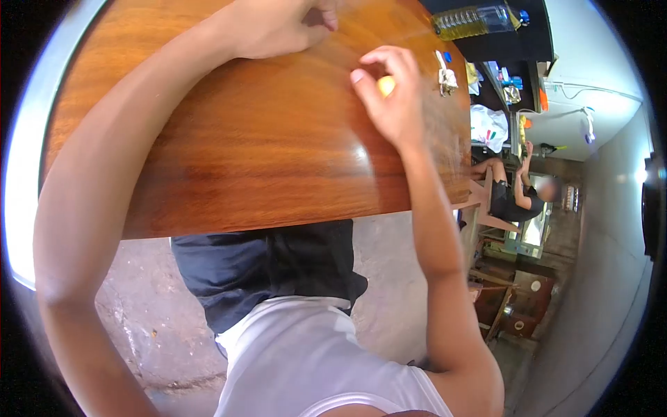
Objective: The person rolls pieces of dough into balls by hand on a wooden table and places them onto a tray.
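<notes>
My right hand (396, 97) is just above the wooden tabletop (278, 153), with its thumb and index finger apart in a curve. A small yellow object (386, 86) shows inside that hand, against the palm; its kind cannot be made out. At the top edge of the view is my left hand (281, 28), over the far part of the table. Its fingers curl inward and the frame cuts part of it off, so anything in them is hidden.
Near the table's right edge are a clear bottle of yellow liquid (472, 24) and a small white item (447, 80) by a blue cap (447, 57). Beyond lie a white plastic bag (489, 127) and a seated person (517, 194).
</notes>
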Tool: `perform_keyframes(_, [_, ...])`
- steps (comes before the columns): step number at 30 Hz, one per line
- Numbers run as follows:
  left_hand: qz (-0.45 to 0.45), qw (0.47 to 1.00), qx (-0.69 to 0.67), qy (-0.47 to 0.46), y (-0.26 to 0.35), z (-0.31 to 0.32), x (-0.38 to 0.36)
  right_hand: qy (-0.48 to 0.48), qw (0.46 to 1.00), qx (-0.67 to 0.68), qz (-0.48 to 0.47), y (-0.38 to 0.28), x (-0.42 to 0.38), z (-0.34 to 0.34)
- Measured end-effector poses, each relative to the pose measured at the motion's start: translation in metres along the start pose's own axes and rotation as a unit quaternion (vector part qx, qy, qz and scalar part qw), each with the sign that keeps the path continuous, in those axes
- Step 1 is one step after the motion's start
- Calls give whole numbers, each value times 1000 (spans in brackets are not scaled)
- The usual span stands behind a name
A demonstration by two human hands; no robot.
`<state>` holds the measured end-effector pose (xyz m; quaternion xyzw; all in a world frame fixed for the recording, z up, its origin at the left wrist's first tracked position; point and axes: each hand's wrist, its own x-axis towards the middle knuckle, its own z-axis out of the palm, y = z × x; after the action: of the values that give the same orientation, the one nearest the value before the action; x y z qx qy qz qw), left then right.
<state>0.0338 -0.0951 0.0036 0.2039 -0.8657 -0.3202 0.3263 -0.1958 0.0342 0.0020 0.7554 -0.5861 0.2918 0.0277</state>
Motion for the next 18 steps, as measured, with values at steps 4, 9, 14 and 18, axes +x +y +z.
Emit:
perform_keyframes(4, [-22, 1000, -5, -7, 2, 2, 1, -53, 998, 18, 1, -45, -51, -25])
perform_keyframes(9, [-18, 1000, 7, -18, 11, -7, 1, -51, 996, -62, -28, -6, -58, -42])
perform_keyframes(14, [-25, 999, -12, -24, 16, -5, 4, 19, 996, 78, -35, 26, 25, 14])
perform_keyframes(18, [-71, 997, -13, -17, 16, -8, 1, -30, 995, 28, -95, -38, -19, -3])
